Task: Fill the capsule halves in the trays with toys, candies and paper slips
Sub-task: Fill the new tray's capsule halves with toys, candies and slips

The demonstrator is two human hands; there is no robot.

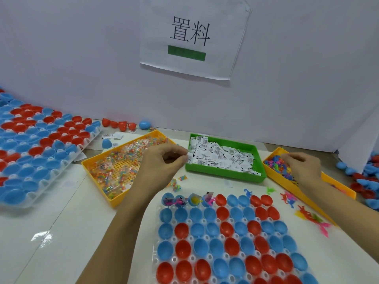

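Observation:
A clear tray (174, 258) of blue and red capsule halves lies in front of me; several halves at the left of its far row hold toys and slips. My left hand (162, 162) pinches a white paper slip (189, 155) at the left edge of the green tray (223, 175) of slips. My right hand (303, 168) reaches into the yellow tray (287, 182) of small coloured toys, fingers curled among them; what it holds is hidden. A yellow tray (96, 173) of wrapped candies sits to the left.
A second clear tray (67, 167) of capsule halves lies at far left. Loose capsule halves (119, 124) sit by the white wall and in a pile (367, 181) at far right. Stray toys (307, 214) and candies (176, 184) lie on the table.

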